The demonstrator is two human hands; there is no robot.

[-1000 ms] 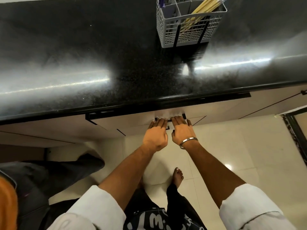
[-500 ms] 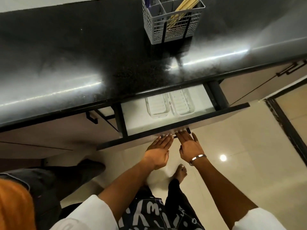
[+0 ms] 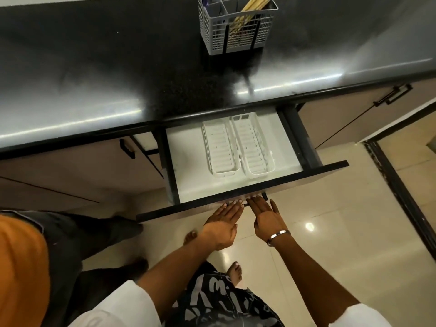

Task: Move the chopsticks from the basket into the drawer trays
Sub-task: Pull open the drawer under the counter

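A grey slotted basket [image 3: 213, 31] stands at the back of the black countertop [image 3: 118, 67] and holds several yellow chopsticks [image 3: 254, 3] leaning to the right. Below the counter edge the drawer [image 3: 188, 161] is pulled out. Two empty white slotted trays lie side by side inside it, the left tray [image 3: 220, 149] and the right tray [image 3: 256, 147]. My left hand [image 3: 221, 227] and my right hand [image 3: 266, 218] lie flat with fingers stretched, their tips touching the drawer front by its dark handle. Neither hand holds anything.
Another person stands close on the left, with an orange garment [image 3: 21, 267] and dark trousers [image 3: 94, 232]. A cabinet door with a black handle [image 3: 392, 95] is to the right of the drawer. A dark door frame [image 3: 401, 190] runs along the floor at right.
The drawer went from closed to pulled well out, exposing both trays. My hands came back toward me with the drawer front, and their fingers have straightened.
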